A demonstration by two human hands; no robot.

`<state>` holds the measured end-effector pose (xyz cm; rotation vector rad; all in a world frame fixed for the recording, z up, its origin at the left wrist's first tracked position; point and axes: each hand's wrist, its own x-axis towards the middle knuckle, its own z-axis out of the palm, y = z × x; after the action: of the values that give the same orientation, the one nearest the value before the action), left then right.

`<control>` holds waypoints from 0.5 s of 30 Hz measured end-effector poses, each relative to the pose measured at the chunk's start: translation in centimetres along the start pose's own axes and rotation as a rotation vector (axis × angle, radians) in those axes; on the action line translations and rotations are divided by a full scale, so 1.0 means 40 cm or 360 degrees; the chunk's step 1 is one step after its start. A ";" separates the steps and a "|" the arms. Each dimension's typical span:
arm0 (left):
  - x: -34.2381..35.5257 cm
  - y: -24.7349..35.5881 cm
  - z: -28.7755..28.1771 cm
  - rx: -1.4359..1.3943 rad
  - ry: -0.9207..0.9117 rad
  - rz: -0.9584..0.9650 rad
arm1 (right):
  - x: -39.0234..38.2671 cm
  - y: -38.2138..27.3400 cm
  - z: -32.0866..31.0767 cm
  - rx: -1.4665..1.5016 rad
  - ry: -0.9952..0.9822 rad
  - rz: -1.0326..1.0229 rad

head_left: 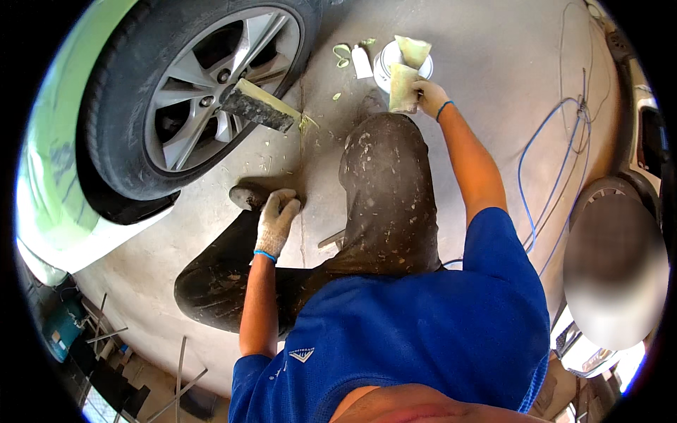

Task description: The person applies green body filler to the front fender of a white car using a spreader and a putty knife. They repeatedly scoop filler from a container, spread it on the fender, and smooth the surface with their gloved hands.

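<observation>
While the left hand, in a pale glove, hangs half curled beside the dark shoe, its fingertips turn away from view, so I cannot tell whether it holds anything or touches the shoe. Beyond the raised knee, the gloved right hand is closed on the right edge of a yellowish plate. That plate stands with its long axis running nearly straight away from the person, its lower end toward the knee and its upper end over the white tub. Some of the right hand's fingers are hidden, as is much of the tub. A second yellowish plate slants out past the first, flaring toward its far end; its lower part is covered, and whether the two touch is unclear. Left of the tub lies a white tube. Farther left, a black-and-yellow board slopes down to the right in front of the wheel, which the upper edge cuts off; contact between them is hard to judge.
</observation>
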<state>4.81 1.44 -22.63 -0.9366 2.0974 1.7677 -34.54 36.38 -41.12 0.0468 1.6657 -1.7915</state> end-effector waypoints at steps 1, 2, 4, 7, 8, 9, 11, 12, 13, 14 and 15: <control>0.040 0.005 -0.007 0.0028 0.0014 0.0016 | 0.006 0.047 -0.072 -0.0540 -0.0074 -0.0312; 0.054 -0.002 -0.009 0.0045 0.0097 0.0000 | -0.025 0.012 -0.029 -0.0888 -0.0158 -0.0398; 0.117 -0.027 -0.022 -0.0137 0.0128 -0.0129 | -0.102 -0.105 0.066 -0.0843 0.0161 0.0021; 0.264 -0.018 -0.037 -0.0565 0.0298 -0.0433 | -0.134 -0.148 0.038 -0.0924 0.0463 0.0332; 0.326 -0.037 -0.054 -0.0686 0.0413 -0.0532 | -0.134 -0.161 0.041 -0.1013 0.0584 0.0197; 0.381 -0.038 -0.069 -0.0706 0.0464 -0.0599 | -0.122 -0.179 0.051 -0.1103 0.0719 0.0050; 0.463 -0.065 -0.102 -0.0531 0.0629 -0.0630 | -0.067 -0.222 0.088 -0.1643 0.0815 -0.0461; 0.507 -0.071 -0.124 -0.0460 0.0640 -0.0670 | -0.045 -0.222 0.094 -0.1916 0.0869 -0.0725; 0.547 -0.081 -0.148 -0.0395 0.0644 -0.0714 | -0.016 -0.202 0.109 -0.2022 0.0747 -0.0727; 0.575 -0.074 -0.148 -0.0336 0.0622 -0.0753 | 0.017 -0.183 0.120 -0.2144 0.0643 -0.0722; 0.591 -0.073 -0.146 -0.0377 0.0651 -0.0691 | 0.030 -0.160 0.127 -0.2263 0.0533 -0.0719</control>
<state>-10.26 -11.70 -36.83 -1.7935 1.7138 1.7161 -36.54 31.00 -35.20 -0.7223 2.9806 -0.4711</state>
